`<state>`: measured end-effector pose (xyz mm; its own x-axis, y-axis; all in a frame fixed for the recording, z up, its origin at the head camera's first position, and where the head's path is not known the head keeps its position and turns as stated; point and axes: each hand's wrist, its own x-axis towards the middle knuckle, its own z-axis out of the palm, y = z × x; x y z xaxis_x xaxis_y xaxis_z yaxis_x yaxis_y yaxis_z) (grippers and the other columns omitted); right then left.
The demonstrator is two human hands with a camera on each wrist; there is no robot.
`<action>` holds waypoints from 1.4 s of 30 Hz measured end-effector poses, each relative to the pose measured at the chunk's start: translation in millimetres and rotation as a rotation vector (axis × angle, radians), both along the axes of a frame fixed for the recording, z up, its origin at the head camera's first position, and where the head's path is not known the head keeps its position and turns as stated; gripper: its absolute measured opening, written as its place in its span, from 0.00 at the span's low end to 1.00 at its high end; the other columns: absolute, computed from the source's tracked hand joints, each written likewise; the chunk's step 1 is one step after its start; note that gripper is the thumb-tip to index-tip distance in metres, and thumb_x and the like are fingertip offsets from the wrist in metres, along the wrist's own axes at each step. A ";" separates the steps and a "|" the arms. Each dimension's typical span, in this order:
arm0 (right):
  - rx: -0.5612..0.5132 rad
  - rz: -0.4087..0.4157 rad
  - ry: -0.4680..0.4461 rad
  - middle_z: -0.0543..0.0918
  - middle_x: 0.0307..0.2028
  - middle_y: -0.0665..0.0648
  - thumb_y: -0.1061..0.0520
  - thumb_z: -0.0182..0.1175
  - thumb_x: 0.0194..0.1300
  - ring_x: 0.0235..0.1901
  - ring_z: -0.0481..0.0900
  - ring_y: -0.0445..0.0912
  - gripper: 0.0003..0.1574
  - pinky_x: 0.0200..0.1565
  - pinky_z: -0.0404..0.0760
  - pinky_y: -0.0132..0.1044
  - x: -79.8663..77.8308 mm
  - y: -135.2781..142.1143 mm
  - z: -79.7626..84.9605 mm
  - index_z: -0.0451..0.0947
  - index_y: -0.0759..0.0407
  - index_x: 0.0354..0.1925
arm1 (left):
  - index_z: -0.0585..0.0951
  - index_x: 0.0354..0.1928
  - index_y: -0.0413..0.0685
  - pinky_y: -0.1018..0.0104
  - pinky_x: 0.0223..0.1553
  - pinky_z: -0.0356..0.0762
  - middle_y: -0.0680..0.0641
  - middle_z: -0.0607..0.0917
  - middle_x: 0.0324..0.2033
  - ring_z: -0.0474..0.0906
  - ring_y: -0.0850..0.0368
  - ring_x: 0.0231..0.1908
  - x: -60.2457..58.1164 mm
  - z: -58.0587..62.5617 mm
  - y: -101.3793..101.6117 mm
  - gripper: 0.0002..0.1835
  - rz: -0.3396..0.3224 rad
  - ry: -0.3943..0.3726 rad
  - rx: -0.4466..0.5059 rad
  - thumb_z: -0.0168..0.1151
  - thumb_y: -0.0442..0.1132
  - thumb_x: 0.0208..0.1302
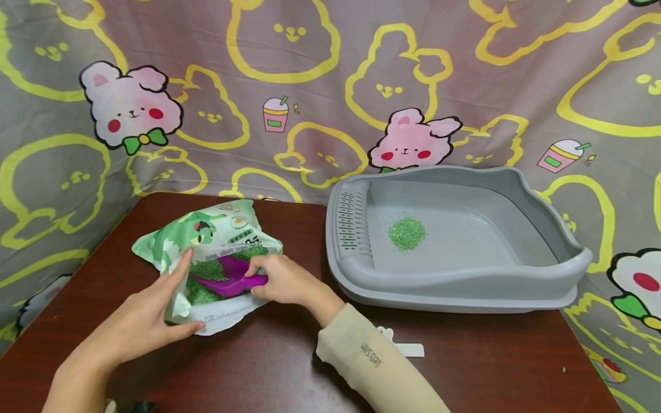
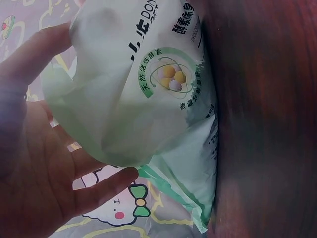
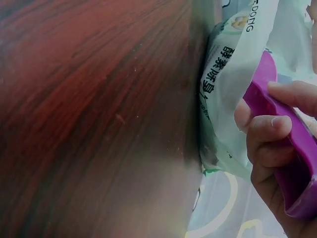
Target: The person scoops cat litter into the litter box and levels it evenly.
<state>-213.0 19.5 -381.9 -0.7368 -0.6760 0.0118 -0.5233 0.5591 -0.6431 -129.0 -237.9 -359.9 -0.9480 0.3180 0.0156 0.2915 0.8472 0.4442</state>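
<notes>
A green and white bag of cat litter (image 1: 181,235) lies on the table with its mouth towards me, green pellets (image 1: 206,293) showing inside. My right hand (image 1: 281,278) grips the handle of a purple scoop (image 1: 232,278), whose blade is in the bag's mouth among the pellets. In the right wrist view, fingers and thumb curl round the scoop handle (image 3: 292,124). My left hand (image 1: 139,318) is at the bag's left side, thumb and fingers spread along its opening. The left wrist view shows those fingers fairly straight against the bag (image 2: 114,114).
A grey litter box (image 1: 444,275) stands at the right, with a small heap of green pellets (image 1: 408,233) on its floor and a slotted step at its left end. A small white item (image 1: 410,349) lies partly behind my right sleeve. A patterned curtain (image 1: 310,57) hangs behind the table.
</notes>
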 end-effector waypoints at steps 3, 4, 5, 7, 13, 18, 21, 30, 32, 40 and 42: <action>0.006 0.002 0.003 0.79 0.28 0.46 0.60 0.68 0.60 0.17 0.64 0.33 0.14 0.24 0.68 0.23 -0.8 0.0 -0.4 0.81 0.55 0.46 | 0.33 0.79 0.67 0.27 0.54 0.68 0.36 0.54 0.77 0.62 0.22 0.66 0.0 0.0 1.1 0.67 -0.004 0.001 0.001 0.73 0.65 0.51; 0.008 0.005 0.005 0.79 0.28 0.46 0.59 0.68 0.60 0.17 0.64 0.34 0.14 0.24 0.68 0.23 -1.5 -0.3 -0.5 0.81 0.55 0.46 | 0.33 0.79 0.67 0.27 0.53 0.68 0.36 0.53 0.77 0.62 0.22 0.66 0.0 -0.1 1.3 0.67 -0.004 -0.001 0.001 0.73 0.66 0.51; 0.010 0.010 0.009 0.79 0.29 0.46 0.59 0.68 0.60 0.17 0.64 0.34 0.14 0.24 0.68 0.23 -2.3 -0.8 -0.6 0.80 0.55 0.45 | 0.33 0.79 0.67 0.27 0.54 0.68 0.36 0.54 0.77 0.62 0.22 0.66 0.1 -0.1 1.4 0.67 -0.004 0.000 0.001 0.73 0.66 0.51; 0.011 0.019 0.013 0.79 0.29 0.46 0.59 0.68 0.61 0.17 0.63 0.34 0.13 0.24 0.67 0.23 -4.4 -2.3 -1.0 0.80 0.55 0.45 | 0.33 0.79 0.67 0.27 0.53 0.68 0.35 0.54 0.76 0.62 0.21 0.66 0.1 0.0 1.3 0.67 -0.002 -0.001 -0.001 0.73 0.66 0.50; 0.017 0.026 0.009 0.79 0.32 0.47 0.58 0.67 0.63 0.18 0.61 0.35 0.13 0.26 0.66 0.23 -9.7 -6.0 -2.1 0.79 0.54 0.45 | 0.34 0.79 0.66 0.28 0.53 0.69 0.31 0.55 0.75 0.64 0.21 0.65 -0.5 0.0 0.2 0.68 -0.004 0.012 -0.005 0.73 0.65 0.50; 0.022 0.029 0.007 0.80 0.33 0.46 0.57 0.68 0.63 0.19 0.61 0.35 0.13 0.26 0.66 0.24 -11.5 -6.3 -2.9 0.79 0.54 0.46 | 0.33 0.79 0.65 0.27 0.53 0.68 0.30 0.55 0.75 0.62 0.21 0.65 -0.9 0.5 -0.2 0.67 0.000 -0.002 -0.002 0.73 0.65 0.51; 0.019 0.036 0.017 0.80 0.33 0.46 0.57 0.68 0.63 0.19 0.61 0.35 0.13 0.27 0.66 0.24 -11.6 -4.3 -3.9 0.79 0.54 0.47 | 0.33 0.79 0.66 0.27 0.54 0.68 0.31 0.55 0.75 0.62 0.21 0.66 -1.3 0.7 0.6 0.67 0.002 -0.009 -0.001 0.73 0.65 0.51; 0.025 0.096 0.079 0.81 0.32 0.46 0.56 0.67 0.63 0.24 0.65 0.35 0.14 0.29 0.66 0.23 -8.4 5.2 -6.1 0.79 0.54 0.47 | 0.33 0.79 0.65 0.28 0.53 0.68 0.28 0.56 0.74 0.64 0.20 0.64 -0.7 0.3 0.2 0.68 -0.006 0.001 -0.009 0.74 0.64 0.50; 0.023 0.102 0.094 0.83 0.35 0.46 0.56 0.67 0.63 0.26 0.66 0.36 0.14 0.31 0.67 0.23 -7.2 8.4 -6.0 0.79 0.53 0.48 | 0.33 0.79 0.64 0.27 0.53 0.68 0.28 0.56 0.74 0.64 0.20 0.64 -1.0 0.0 -0.7 0.68 -0.004 0.000 -0.008 0.74 0.64 0.51; -0.045 0.116 0.099 0.82 0.31 0.48 0.57 0.67 0.63 0.26 0.67 0.37 0.15 0.32 0.66 0.23 -1.2 28.2 -9.5 0.79 0.54 0.48 | 0.34 0.80 0.62 0.27 0.52 0.67 0.30 0.53 0.75 0.62 0.20 0.65 -2.5 -2.2 -3.5 0.68 -0.007 -0.001 0.002 0.75 0.62 0.50; -0.056 0.116 0.096 0.82 0.32 0.48 0.58 0.67 0.63 0.26 0.66 0.37 0.14 0.32 0.66 0.23 0.2 33.5 -10.1 0.79 0.55 0.48 | 0.34 0.80 0.62 0.27 0.52 0.67 0.30 0.53 0.75 0.62 0.20 0.65 -3.5 -2.5 -2.9 0.68 -0.012 0.002 0.006 0.75 0.62 0.51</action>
